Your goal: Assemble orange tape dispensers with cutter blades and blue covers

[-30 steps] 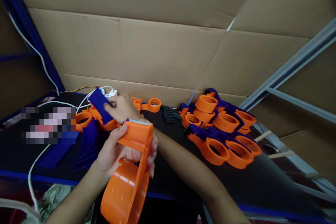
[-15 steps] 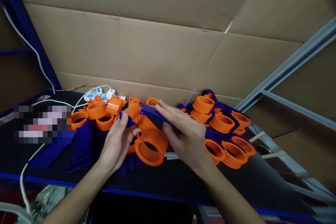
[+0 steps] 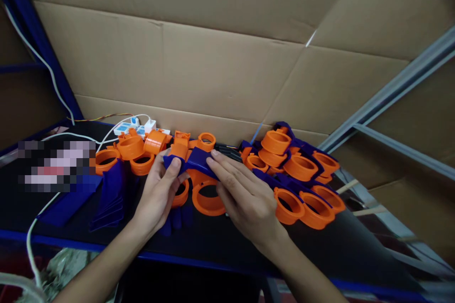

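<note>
Both my hands meet at the middle of the black table [image 3: 227, 241] over an orange tape dispenser [image 3: 207, 199] with a round ring. A flat blue plate [image 3: 196, 161] lies across its top. My left hand [image 3: 160, 192] pinches the plate's left end with thumb and fingers. My right hand [image 3: 243, 199] presses its extended fingers on the plate's right end and along the orange body.
A heap of assembled orange-and-blue dispensers [image 3: 302, 175] lies to the right. Loose orange rings [image 3: 137, 149] and a stack of blue plates [image 3: 112, 194] lie to the left. A white power strip [image 3: 137, 128] and cables sit at the back left. Cardboard [image 3: 213, 57] walls the rear.
A second ago my left hand held the dispenser upright near me while my right reached left for a blue plate. Now the dispenser lies on the table with the plate on top.
</note>
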`<state>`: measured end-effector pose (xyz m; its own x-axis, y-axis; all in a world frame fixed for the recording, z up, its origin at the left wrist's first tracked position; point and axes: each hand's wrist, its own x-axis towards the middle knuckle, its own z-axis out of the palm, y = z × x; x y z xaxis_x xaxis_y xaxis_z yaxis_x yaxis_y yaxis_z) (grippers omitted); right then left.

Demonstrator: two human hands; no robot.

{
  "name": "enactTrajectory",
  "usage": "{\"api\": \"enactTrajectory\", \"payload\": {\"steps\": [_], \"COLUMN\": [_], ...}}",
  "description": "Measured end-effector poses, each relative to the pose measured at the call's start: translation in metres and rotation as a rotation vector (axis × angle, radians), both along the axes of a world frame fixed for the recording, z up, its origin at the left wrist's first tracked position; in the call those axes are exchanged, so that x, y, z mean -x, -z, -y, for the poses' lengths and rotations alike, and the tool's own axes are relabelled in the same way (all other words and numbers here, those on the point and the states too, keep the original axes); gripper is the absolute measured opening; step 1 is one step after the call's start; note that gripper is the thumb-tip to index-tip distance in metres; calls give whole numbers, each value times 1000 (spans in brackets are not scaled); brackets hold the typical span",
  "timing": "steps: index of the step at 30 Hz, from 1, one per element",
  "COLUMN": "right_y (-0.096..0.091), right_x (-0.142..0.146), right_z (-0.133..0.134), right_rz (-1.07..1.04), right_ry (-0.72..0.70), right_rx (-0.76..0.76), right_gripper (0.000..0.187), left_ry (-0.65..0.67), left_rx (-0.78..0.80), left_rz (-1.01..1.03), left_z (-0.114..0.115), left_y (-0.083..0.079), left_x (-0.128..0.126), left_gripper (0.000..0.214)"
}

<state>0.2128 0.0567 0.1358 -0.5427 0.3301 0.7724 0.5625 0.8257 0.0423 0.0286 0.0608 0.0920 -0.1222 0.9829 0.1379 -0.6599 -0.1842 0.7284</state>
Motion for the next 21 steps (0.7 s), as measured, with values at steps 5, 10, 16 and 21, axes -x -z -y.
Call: {"api": "enactTrajectory", "payload": {"steps": [5, 10, 16, 21], "right_y": [0, 3, 2, -9], "right_x": [-1, -7, -5, -11], "right_z": [2, 3, 8, 17], "right_rz": [26, 11, 48, 41], "right_ry": [18, 4, 85, 68], "right_rx": [5, -24, 30, 203], "right_gripper": [48, 53, 52, 53], "left_ry": [-4, 3, 2, -43], "left_rx": [-12, 8, -1, -15], "left_rz": [-10, 0, -53, -143], "left_z": [1, 1, 0, 4], "left_y": [0, -1, 0, 1], "left_x": [-2, -3, -3, -1], "left_gripper": [37, 35, 33, 45]}}
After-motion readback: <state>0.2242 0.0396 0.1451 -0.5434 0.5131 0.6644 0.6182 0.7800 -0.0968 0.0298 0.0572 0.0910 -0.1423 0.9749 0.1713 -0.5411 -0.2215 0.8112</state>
